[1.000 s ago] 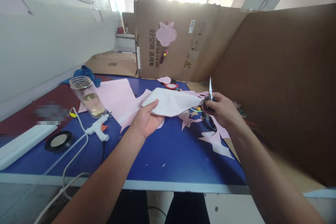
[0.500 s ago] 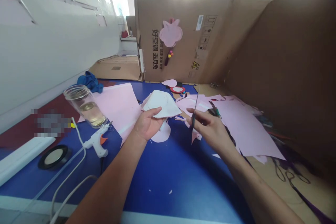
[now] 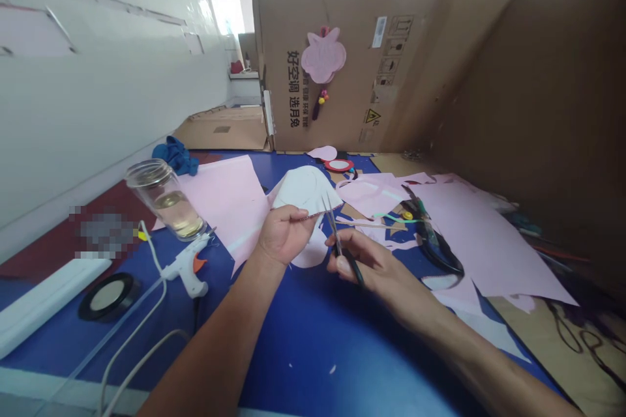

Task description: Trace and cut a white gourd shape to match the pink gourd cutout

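Above the blue table (image 3: 303,339), the left hand (image 3: 285,236) grips white cardboard (image 3: 303,189); the right hand (image 3: 366,260), scissors (image 3: 337,240).

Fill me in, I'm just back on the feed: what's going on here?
A person's left-hand grip holds a white piece by its near edge. The right-hand grip has the scissors, blades slightly apart at the piece's right corner; whether they are cutting I can't tell. Pink sheets lie to either side on the blue tabletop, with a glue gun and a clear jar at left.
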`<state>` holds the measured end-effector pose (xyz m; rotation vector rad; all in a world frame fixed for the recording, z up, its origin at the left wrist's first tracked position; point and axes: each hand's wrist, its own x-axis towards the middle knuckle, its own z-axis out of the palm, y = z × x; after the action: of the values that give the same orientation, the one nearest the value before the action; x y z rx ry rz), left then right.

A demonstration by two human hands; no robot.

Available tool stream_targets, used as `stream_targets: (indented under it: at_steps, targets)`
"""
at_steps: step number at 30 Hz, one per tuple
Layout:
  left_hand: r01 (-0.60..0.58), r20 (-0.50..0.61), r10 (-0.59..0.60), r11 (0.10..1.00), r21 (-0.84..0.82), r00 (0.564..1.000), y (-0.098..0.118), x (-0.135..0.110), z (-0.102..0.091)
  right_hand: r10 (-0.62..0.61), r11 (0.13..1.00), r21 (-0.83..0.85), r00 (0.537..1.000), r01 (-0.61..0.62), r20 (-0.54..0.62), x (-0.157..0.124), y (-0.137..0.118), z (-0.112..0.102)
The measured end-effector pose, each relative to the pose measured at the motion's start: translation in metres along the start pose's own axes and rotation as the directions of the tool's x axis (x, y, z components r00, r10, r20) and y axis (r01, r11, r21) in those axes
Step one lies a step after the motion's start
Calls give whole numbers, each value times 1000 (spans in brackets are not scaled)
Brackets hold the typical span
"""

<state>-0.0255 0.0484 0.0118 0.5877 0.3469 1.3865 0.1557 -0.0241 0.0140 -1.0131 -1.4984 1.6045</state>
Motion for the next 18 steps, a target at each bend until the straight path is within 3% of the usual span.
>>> stream_targets:
  at_steps: [7, 18]
  targets:
    - [-66, 22, 67, 997, -42, 998, 8, 1, 0, 20, 999, 35, 999, -21, 41, -3, 6, 13]
    - [-37, 37, 39, 997, -73, 999, 12, -2, 2, 26, 1000, 16, 999, -26, 42, 3, 17, 17]
